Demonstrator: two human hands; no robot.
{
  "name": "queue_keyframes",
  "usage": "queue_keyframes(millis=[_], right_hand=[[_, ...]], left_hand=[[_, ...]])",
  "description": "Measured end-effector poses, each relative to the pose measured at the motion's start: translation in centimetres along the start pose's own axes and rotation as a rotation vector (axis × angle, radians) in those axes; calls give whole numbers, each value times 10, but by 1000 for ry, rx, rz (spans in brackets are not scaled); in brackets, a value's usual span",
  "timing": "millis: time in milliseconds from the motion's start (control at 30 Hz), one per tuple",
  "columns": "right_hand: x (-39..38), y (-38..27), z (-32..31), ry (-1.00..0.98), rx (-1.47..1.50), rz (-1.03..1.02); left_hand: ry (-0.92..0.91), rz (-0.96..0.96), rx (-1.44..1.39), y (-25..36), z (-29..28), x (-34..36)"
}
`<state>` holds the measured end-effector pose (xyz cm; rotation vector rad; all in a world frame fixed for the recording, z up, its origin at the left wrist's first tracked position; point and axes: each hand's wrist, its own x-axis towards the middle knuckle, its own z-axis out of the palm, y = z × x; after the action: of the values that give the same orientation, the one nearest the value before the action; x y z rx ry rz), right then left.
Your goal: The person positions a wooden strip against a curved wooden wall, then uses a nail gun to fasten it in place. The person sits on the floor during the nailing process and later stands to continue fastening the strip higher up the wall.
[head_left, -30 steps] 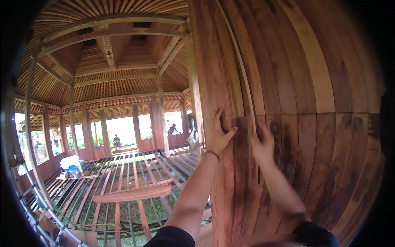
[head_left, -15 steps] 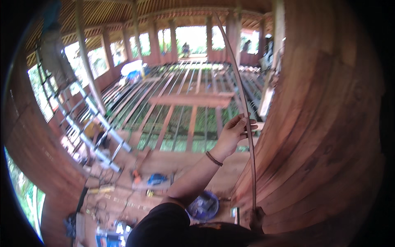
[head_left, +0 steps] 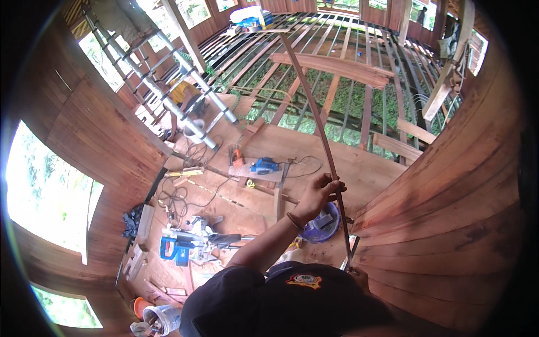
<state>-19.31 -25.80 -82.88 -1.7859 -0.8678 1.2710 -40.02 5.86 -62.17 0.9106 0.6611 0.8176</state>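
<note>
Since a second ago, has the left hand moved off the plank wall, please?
Yes. The left hand has come off the plank wall and now grips the thin wooden strip beside it.

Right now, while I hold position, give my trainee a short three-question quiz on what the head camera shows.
1. True or false: the left hand grips the thin wooden strip partway up its length.
2. Where is the blue hand power tool? A) on the floor boards near the ladder's foot B) on the ladder C) in the person's hand
3. Fill in: the lower end of the strip meets the right hand close beside the curved plank ____.

Key: 1 true. 2 A. 3 wall; the right hand is mostly hidden behind the person's dark shirt, so its grip cannot be judged.
</note>
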Motion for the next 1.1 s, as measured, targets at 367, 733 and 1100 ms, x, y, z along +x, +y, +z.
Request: queue_keyframes(millis=[367,733,1100], right_hand=[[28,-16,35,108,-331,55],[169,-36,105,94,-345,-86],[265,35,112,-176,-569,320]], left_hand=[[180,-10,41,-14,-86,-16],[563,634,-88,99,-263,-43],[1015,777,183,193,-349,-130]])
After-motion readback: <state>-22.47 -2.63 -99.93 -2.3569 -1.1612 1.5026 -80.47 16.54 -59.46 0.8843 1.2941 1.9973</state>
